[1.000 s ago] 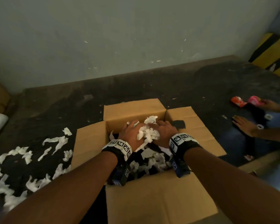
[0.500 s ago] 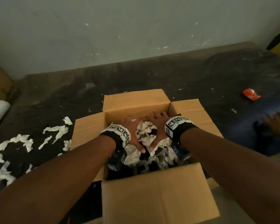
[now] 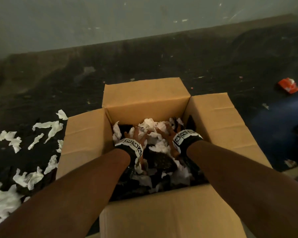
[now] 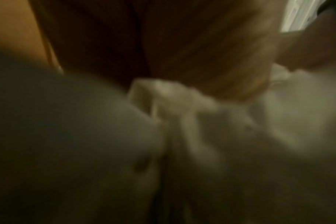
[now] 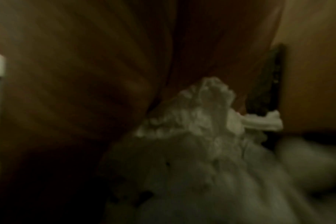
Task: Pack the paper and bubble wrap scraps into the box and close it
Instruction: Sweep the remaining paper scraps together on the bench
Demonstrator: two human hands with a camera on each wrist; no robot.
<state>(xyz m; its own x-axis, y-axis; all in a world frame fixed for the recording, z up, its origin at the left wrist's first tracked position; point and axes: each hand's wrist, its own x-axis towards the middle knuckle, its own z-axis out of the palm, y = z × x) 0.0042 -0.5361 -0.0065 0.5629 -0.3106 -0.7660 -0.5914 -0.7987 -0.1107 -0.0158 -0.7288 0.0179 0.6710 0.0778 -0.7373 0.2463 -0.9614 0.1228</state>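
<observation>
An open cardboard box [image 3: 86,134] stands on the dark floor with all its flaps spread outward. Inside lie white paper scraps [image 3: 159,146] mixed with dark bubble wrap [image 3: 162,162]. Both my hands are down in the box. My left hand [image 3: 136,136] lies flat with fingers spread, pressing on the scraps. My right hand [image 3: 165,133] presses the same way beside it, half buried in paper. The wrist views are dim and blurred, showing white paper [image 4: 182,98] under the left palm and crumpled paper [image 5: 205,115] under the right one, close to the box wall [image 5: 313,75].
Several white paper scraps [image 3: 24,177] are strewn on the floor left of the box. A red wrapper [image 3: 289,86] lies far right. A grey wall [image 3: 127,18] runs behind.
A second ago my hands held a bunch of paper above the box. They have let it go and pushed down flat into the contents, deeper now than half a second ago.
</observation>
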